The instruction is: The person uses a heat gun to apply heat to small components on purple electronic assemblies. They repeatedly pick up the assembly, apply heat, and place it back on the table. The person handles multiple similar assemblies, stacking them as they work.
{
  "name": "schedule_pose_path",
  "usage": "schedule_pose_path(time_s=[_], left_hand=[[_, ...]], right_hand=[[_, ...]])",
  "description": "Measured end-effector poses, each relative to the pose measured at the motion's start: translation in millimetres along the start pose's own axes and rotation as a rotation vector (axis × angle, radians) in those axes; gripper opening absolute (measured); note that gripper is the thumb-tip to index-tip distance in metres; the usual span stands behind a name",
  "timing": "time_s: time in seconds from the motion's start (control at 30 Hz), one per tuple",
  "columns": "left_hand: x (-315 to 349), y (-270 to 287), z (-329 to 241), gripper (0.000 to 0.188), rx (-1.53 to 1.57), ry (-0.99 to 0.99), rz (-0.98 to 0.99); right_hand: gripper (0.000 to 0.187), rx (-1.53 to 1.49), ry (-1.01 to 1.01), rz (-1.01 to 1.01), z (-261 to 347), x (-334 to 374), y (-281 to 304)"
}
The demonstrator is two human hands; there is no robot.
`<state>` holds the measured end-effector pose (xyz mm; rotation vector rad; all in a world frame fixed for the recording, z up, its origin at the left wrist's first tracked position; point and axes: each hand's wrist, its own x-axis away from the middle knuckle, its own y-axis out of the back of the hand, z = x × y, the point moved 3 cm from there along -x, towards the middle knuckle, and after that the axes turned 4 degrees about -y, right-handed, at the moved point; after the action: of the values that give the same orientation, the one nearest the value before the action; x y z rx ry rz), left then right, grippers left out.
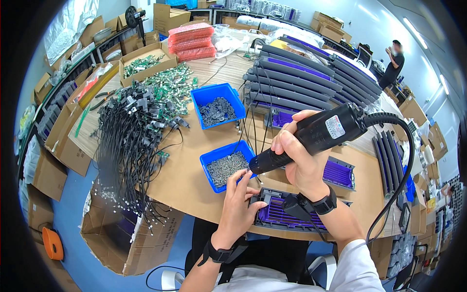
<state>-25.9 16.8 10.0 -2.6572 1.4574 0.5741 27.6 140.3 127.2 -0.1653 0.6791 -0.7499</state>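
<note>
My right hand (306,158) is wrapped round a black electric screwdriver (311,138), which slants down to the left with its cable leaving the upper end. Its nose reaches the right edge of a blue bin of small screws (224,170). My left hand (238,204) is at the left end of a grey and purple slotted housing (287,214), thumb and fingers closing at its corner, while the index fingertip touches the screwdriver's nose. The bit and any screw on it are hidden. Another slotted housing (339,173) lies beyond my right wrist.
A second blue bin (216,104) holds dark grey small parts. Black cables with connectors (131,131) hang over the left table edge beside green circuit boards (168,82). Long grey housings (292,82) are stacked at the back. A cardboard box (131,238) stands below; a person (393,63) stands far right.
</note>
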Motion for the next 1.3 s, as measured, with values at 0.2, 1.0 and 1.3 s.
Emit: schedule_pose_path(time_s=[0.2, 1.0, 1.3], left_hand=[[-1.2, 0.2, -2.1, 0.075, -0.006, -0.036, 0.004], [-2.1, 0.1, -5.7, 0.074, -0.014, -0.021, 0.008], [-1.1, 0.4, -4.9, 0.074, -0.031, -0.033, -0.007]], right_hand=[[0.036, 0.015, -0.004, 0.005, 0.3, 0.5, 0.4], [0.035, 0.038, 0.009, 0.041, 1.5, -0.5, 0.6], [0.036, 0.042, 0.011, 0.022, 2.5, -0.3, 0.4]])
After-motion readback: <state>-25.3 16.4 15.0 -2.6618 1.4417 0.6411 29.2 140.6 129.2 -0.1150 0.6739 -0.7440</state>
